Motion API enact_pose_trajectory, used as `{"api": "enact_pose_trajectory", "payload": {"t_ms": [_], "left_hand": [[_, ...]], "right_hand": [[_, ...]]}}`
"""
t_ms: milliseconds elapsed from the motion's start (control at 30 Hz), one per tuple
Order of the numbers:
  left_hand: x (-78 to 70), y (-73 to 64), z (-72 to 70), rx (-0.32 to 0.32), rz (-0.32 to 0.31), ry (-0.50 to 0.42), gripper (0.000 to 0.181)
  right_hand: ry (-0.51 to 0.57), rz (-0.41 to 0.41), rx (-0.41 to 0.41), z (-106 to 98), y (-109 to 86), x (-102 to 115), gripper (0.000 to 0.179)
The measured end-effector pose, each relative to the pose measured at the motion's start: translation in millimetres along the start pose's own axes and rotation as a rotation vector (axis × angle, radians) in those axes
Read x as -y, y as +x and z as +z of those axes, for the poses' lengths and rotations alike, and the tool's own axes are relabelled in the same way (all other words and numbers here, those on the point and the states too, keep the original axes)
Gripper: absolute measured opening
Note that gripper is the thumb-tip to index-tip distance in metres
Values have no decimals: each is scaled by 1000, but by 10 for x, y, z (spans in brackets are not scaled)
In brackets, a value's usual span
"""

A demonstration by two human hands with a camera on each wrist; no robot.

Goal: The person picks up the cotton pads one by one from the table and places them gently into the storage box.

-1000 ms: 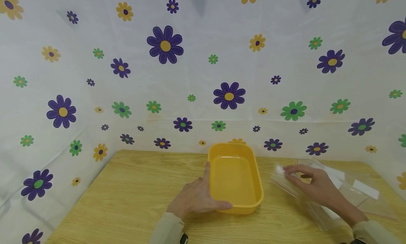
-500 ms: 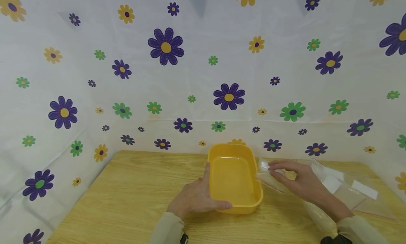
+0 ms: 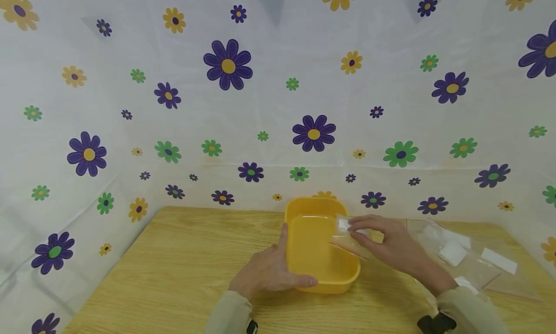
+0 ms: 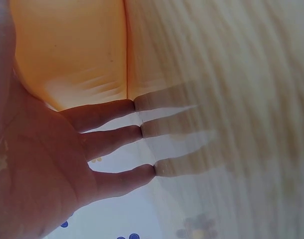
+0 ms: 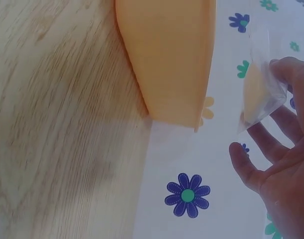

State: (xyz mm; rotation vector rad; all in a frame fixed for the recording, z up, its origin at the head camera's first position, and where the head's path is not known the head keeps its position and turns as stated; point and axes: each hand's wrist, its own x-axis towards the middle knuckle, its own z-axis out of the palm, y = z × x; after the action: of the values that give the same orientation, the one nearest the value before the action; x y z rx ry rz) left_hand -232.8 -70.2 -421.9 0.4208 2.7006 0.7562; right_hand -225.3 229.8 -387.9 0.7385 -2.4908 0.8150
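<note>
A yellow plastic tub point(image 3: 310, 252) stands near the back of the table. My left hand point(image 3: 267, 271) rests along its left side, thumb at the near rim. In the left wrist view, this hand's point(image 4: 42, 164) fingers reach straight down beside the tub wall point(image 4: 72, 50), tips on the table. Over the tub's right rim, my right hand point(image 3: 393, 244) pinches a small clear plastic bag point(image 3: 345, 240) with a white patch at its top. The right wrist view has the bag point(image 5: 264, 89) between thumb and fingers, above the tub's outer wall point(image 5: 167, 59); a pale cream area shows in it.
More clear plastic bags point(image 3: 475, 269) with white labels point(image 3: 499, 260) lie on the right of the wooden table point(image 3: 173, 266), partly behind my right forearm. A white flower-print cloth point(image 3: 269, 102) hangs behind the table and along its sides.
My right hand has carried the small bag leftward, from above the table on the right to over the tub's right rim. My left hand and the tub have stayed put.
</note>
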Motion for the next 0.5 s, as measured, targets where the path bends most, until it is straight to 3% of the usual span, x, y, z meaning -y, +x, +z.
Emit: {"api": "enact_pose_trajectory", "payload": {"t_ms": [300, 500], "left_hand": [[7, 0, 15, -20, 10, 28, 143], [4, -2, 13, -22, 7, 31, 143]], "right_hand": [[37, -62, -29, 135, 87, 38, 22], [61, -90, 10, 221, 150, 61, 21]]}}
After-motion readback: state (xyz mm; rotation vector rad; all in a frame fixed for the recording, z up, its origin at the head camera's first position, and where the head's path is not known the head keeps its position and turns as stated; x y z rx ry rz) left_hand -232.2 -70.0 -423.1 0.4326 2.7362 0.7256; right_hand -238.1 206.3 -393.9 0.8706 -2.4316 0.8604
